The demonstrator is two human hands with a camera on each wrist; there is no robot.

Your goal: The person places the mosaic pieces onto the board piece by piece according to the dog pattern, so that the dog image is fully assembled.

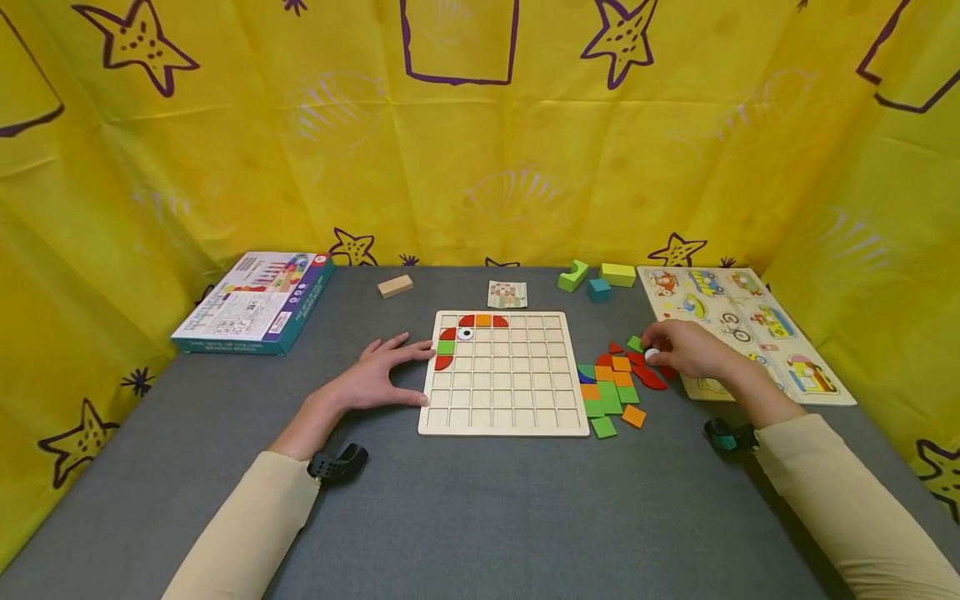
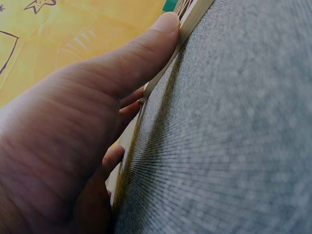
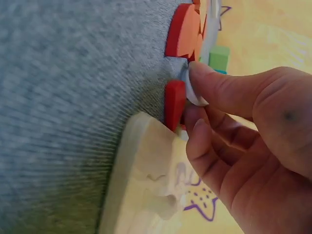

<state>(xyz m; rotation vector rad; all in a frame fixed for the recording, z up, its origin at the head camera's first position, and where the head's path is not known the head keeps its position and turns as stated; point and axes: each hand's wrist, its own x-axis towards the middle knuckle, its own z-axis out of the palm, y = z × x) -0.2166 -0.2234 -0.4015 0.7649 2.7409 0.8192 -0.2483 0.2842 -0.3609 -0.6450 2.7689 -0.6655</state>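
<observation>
The right hand [image 3: 243,146] pinches a small white disc [image 3: 191,90] by its rim; it looks light, stiff and slippery, while the left hand [image 1: 378,379] lies flat, steadying the grid board [image 1: 504,421].

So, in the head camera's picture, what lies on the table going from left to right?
Game box → wooden block → left hand → grid board → loose coloured tiles → right hand → vehicle puzzle board.

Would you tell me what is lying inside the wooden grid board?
The board holds red pieces, a green square, an orange square and an eye tile; remaining cells look bare. Nothing covers it.
</observation>
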